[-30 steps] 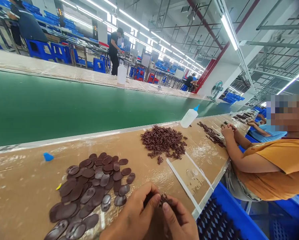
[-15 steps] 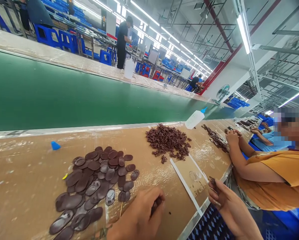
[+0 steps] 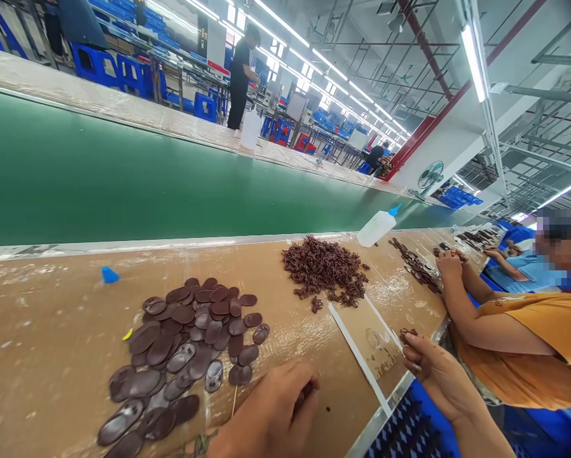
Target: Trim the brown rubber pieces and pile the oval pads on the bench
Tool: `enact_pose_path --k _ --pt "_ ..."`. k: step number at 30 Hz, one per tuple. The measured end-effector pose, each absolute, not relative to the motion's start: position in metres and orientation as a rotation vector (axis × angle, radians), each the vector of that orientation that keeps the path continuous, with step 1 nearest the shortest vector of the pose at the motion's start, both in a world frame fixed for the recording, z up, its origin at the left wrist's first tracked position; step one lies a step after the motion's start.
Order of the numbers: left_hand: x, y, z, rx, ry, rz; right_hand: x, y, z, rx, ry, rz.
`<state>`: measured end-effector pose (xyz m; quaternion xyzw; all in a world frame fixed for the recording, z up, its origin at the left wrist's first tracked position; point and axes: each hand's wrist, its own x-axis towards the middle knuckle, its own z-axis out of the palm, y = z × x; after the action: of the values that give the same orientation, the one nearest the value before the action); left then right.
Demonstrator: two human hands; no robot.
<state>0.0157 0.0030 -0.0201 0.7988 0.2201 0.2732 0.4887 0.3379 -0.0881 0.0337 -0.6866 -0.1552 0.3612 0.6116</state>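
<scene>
A long green belt runs right across beyond the tangled heap of small dark-brown pieces, and that heap's our landmark, sitting on the tan, film-covered bench. Off to its right, there's a co-worker in an orange shirt, hands up at the bench. Nearer than the heap and to its right, below the bench edge, a blue plastic crate with dark pieces in it. Left of the heap and nearer: the spread pile of flat, dark-brown ovals, some shiny.

Now the hands! The left hand is in front of the heap, fingers curled in; can't tell whether it grips anything. The right hand, right of the heap and nearer, pinches a small dark-brown piece at its fingertips. Just beyond the heap leans a translucent bottle with a blue nozzle.

Looks like single-piece handling, mid-carry, I'd judge; the next move calls for a light pinch and careful aim.
</scene>
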Motion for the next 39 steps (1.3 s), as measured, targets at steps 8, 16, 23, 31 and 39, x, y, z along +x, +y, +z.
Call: enact_pose_path --k 8,16,23,31,39 --pt "0.013 0.002 -0.016 1.957 0.556 0.600 0.339 -0.089 0.038 -1.618 -0.393 0.734" --pt "0.013 0.002 -0.016 1.945 0.562 0.577 0.342 -0.088 0.047 -1.810 -0.534 0.726" --pt "0.012 0.000 -0.014 1.951 0.563 0.611 0.337 -0.082 0.051 -1.821 -0.371 0.912" --pt "0.010 -0.001 -0.018 1.965 0.556 0.594 0.330 -0.075 0.045 -1.748 -0.262 0.933" --pt "0.012 -0.001 -0.016 1.962 0.534 0.613 0.327 -0.071 0.042 -1.690 -0.280 1.011"
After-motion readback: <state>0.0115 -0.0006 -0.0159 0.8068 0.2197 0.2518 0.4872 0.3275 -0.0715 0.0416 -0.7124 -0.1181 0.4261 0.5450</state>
